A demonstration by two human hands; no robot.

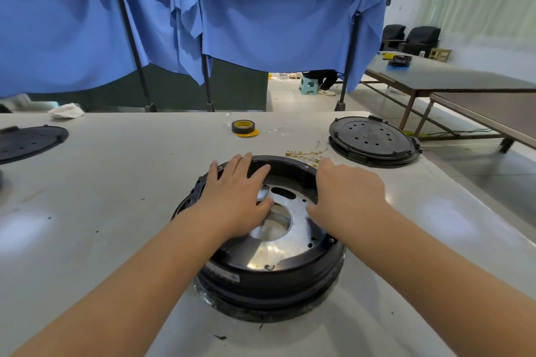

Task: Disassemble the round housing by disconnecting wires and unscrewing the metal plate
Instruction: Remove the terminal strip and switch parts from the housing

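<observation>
The round black housing point(269, 281) sits on the white table in front of me. A shiny metal plate point(290, 240) with a central hole lies inside it. My left hand point(235, 197) rests flat over the housing's left rim, fingers spread, thumb touching the plate near the hole. My right hand point(348, 197) lies over the right rim with its fingers reaching down onto the plate; its fingertips are hidden. A small pile of pale yellow wires point(304, 153) lies on the table just behind the housing.
A black round cover point(374, 139) lies at the back right, another black cover point(29, 142) at the far left. A roll of black tape point(243, 127) stands behind the housing. A blue curtain on poles hangs behind the white table point(116, 197).
</observation>
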